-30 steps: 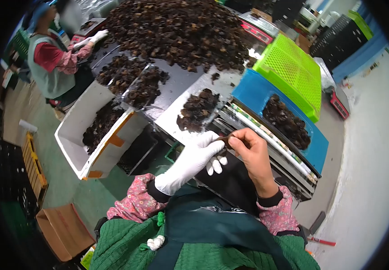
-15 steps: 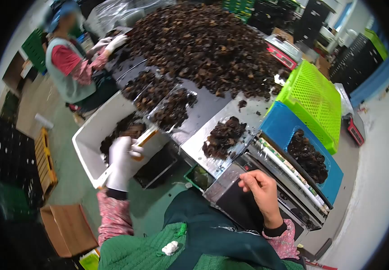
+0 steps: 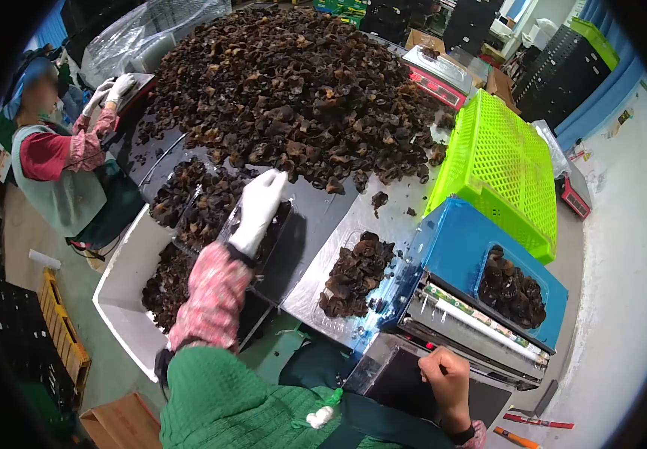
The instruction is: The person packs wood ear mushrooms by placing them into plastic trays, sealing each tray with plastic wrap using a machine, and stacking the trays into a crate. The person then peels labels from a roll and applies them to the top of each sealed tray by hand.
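Note:
My left hand, in a white glove, reaches over a clear plastic tray of dark wood ear mushrooms, near the edge of the big mushroom pile. Its fingers are bent together, and the pinch is hidden. Bare and curled into a fist, my right hand is at the dark plate of the wrapping machine; nothing shows in it. On the metal tabletop lies a filled tray of mushrooms. Another filled tray sits on the machine's blue top.
A white foam box with mushrooms inside stands at left. Beyond it a co-worker in white gloves works by the pile. A green plastic crate leans behind the machine. Red scales and a yellow pallet are also around.
My left hand has moved up and right, from the foam box to the trays beside the pile. My right hand has lowered and its fingers have curled in. The view has shifted.

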`<state>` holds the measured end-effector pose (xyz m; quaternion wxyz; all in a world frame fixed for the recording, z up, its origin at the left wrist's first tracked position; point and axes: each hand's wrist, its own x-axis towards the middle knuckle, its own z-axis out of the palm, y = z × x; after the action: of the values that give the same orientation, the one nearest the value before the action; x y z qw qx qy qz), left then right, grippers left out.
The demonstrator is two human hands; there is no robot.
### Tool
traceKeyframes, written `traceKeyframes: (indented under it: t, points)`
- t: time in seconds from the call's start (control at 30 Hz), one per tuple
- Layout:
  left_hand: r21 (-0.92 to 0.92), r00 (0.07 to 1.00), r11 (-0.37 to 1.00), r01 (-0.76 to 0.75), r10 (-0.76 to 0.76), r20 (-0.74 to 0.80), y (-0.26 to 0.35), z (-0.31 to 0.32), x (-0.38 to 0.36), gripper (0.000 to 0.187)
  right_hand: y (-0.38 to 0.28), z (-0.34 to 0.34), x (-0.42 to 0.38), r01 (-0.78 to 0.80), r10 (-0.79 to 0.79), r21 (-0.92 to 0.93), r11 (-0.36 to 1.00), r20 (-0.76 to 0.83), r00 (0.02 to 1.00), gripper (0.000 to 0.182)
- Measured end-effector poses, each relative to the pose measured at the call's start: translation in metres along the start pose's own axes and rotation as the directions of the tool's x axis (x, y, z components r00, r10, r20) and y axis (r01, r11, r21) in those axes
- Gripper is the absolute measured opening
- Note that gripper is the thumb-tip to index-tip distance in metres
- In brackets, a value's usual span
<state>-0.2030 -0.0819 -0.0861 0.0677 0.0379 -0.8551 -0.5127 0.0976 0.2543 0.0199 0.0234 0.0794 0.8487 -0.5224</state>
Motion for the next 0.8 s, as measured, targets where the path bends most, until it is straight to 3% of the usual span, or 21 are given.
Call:
traceKeyframes:
  t: [0.07,0.13,0.2,0.27,0.4,0.43,0.53,0.57,0.63,0.67,0.7,0.73,0.8]
  points:
    - [0.256,0.977,0.964,-0.075,0.122,-0.173,-0.020,0.049,0.048,0.031,0.003,-0.001,-0.005,-0.077,0.079,0.050,0.996,-0.029,0.996,0.024]
    - [0.317,0.957,0.948,0.001,0.091,-0.277,-0.015,0.070,0.072,0.036,-0.012,-0.002,-0.012,-0.207,0.214,0.090,0.974,-0.071,0.974,0.021]
    - [0.386,0.993,0.915,0.115,-0.096,-0.070,0.003,0.077,0.083,0.040,-0.016,-0.003,-0.019,-0.263,0.285,0.154,0.952,-0.147,0.947,0.021]
    - [0.544,0.972,0.836,0.066,0.070,-0.224,-0.014,0.100,0.085,0.040,-0.006,-0.008,-0.028,-0.304,0.325,0.126,0.944,-0.205,0.923,0.021]
    - [0.567,0.951,0.822,0.050,0.133,-0.278,-0.036,0.096,0.089,0.037,-0.002,-0.008,-0.033,-0.312,0.342,0.159,0.937,-0.227,0.912,0.021]
    - [0.595,0.948,0.798,0.089,0.116,-0.298,-0.028,0.090,0.083,0.026,-0.001,-0.007,-0.033,-0.306,0.334,0.154,0.939,-0.206,0.920,0.021]
    - [0.623,0.946,0.768,-0.150,0.295,-0.136,-0.040,0.081,0.086,0.016,-0.002,-0.005,-0.028,-0.289,0.307,0.136,0.948,-0.145,0.940,0.022]
    - [0.595,0.921,0.791,-0.141,0.326,-0.214,-0.035,0.083,0.084,0.015,-0.005,-0.003,-0.027,-0.286,0.301,0.124,0.950,-0.126,0.945,0.022]
    - [0.180,0.959,0.973,-0.144,0.182,-0.217,-0.027,0.078,0.082,0.013,-0.006,-0.001,-0.028,-0.263,0.276,0.124,0.957,-0.095,0.957,0.023]
    - [-0.048,0.975,0.991,-0.128,0.117,-0.191,-0.010,0.073,0.077,0.012,-0.003,0.000,-0.029,-0.242,0.255,0.134,0.961,-0.085,0.963,0.024]
    - [-0.418,0.997,0.905,0.077,-0.075,0.020,0.006,0.068,0.065,0.011,0.000,0.000,-0.030,-0.220,0.233,0.146,0.965,-0.080,0.969,0.025]
    - [-0.538,0.987,0.833,0.132,-0.060,0.150,0.008,0.069,0.060,0.013,0.003,-0.001,-0.031,-0.185,0.193,0.108,0.977,-0.070,0.979,0.024]
    - [-0.597,0.965,0.784,0.173,-0.015,0.261,0.036,0.071,0.034,0.014,0.008,-0.005,-0.034,-0.125,0.127,0.034,0.992,-0.064,0.990,0.022]
